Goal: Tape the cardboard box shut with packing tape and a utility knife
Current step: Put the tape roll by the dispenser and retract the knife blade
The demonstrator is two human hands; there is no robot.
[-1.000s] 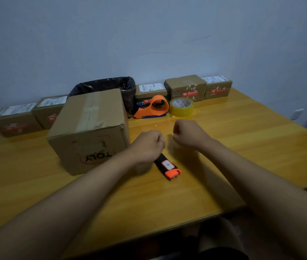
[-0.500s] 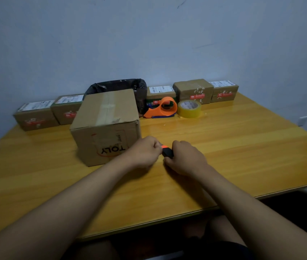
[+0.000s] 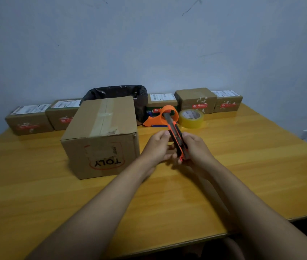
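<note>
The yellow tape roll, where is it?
In the head view, the tape roll lies on the table near the back wall, right of the orange tape dispenser and in front of the small boxes.

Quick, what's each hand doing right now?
Left hand: closed on the utility knife.
Right hand: closed on the same knife, which both hands hold above the table.

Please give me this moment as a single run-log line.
hands: left and right hold knife above table | box: taped, untouched | tape: at rear
</note>
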